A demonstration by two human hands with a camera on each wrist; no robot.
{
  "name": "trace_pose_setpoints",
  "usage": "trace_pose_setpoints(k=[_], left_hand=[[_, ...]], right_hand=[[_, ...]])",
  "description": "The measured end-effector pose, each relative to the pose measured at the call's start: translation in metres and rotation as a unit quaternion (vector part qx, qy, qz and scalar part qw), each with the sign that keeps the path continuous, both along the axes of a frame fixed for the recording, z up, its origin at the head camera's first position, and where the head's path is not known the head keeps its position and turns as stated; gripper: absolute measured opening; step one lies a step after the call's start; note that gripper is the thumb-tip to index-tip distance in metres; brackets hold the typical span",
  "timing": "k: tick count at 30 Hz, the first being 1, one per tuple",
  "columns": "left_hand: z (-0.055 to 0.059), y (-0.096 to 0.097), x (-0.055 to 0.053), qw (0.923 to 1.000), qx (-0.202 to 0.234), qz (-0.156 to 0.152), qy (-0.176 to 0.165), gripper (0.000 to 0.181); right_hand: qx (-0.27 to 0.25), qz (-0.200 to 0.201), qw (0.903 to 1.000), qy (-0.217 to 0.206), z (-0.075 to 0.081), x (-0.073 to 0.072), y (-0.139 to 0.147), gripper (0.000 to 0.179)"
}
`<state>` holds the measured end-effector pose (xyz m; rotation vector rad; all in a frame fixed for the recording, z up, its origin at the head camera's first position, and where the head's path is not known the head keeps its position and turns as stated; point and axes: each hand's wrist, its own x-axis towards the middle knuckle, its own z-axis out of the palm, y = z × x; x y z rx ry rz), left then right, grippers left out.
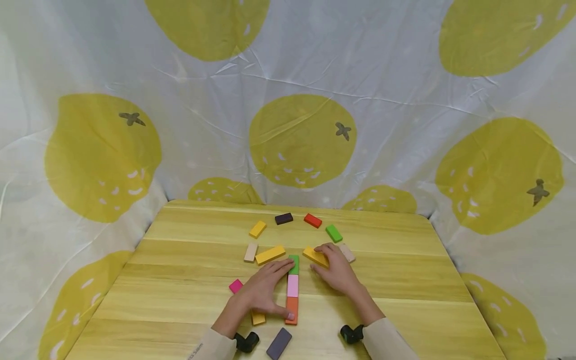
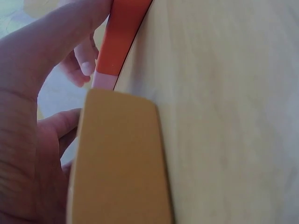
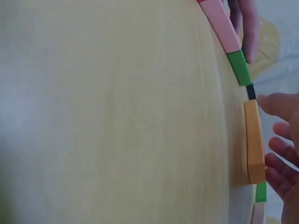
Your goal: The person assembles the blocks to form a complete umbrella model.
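A straight row runs along the wooden table: a green block (image 1: 294,265), a pink block (image 1: 293,286) and an orange block (image 1: 292,307). My left hand (image 1: 263,287) spreads along this row's left side, its fingertips at the green block and its thumb at the orange one. In the left wrist view the thumb reaches to the orange block (image 2: 125,37). My right hand (image 1: 335,270) holds a yellow block (image 1: 315,256), slanting right of the row's far end, between thumb and fingers. In the right wrist view, the fingers are partly behind this block (image 3: 253,144).
Beyond the hands, yellow (image 1: 258,229), dark (image 1: 284,218), red (image 1: 312,220) and green (image 1: 334,233) blocks form an arc. Another yellow block (image 1: 270,255) slants left of the row beside a beige block (image 1: 251,252). Under the left hand lie pink (image 1: 235,285) and yellow (image 1: 258,318) blocks; a grey-purple block (image 1: 279,343) lies nearer.
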<state>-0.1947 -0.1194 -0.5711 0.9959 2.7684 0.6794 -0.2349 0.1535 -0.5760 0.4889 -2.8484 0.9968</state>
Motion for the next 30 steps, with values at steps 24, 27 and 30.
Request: trace_pose_setpoints(k=[24, 27, 30], left_hand=[[0.002, 0.002, 0.002, 1.0000, 0.002, -0.004, 0.002, 0.120], [0.002, 0.001, 0.002, 1.0000, 0.002, -0.002, 0.001, 0.120], [0.002, 0.001, 0.001, 1.0000, 0.002, 0.000, -0.002, 0.120]], right_hand=[[0.029, -0.011, 0.9994, -0.014, -0.004, -0.019, -0.004, 0.037], [0.031, -0.006, 0.9995, -0.005, -0.003, -0.021, -0.006, 0.037], [0.034, 0.000, 0.9994, 0.009, -0.002, -0.023, -0.008, 0.035]])
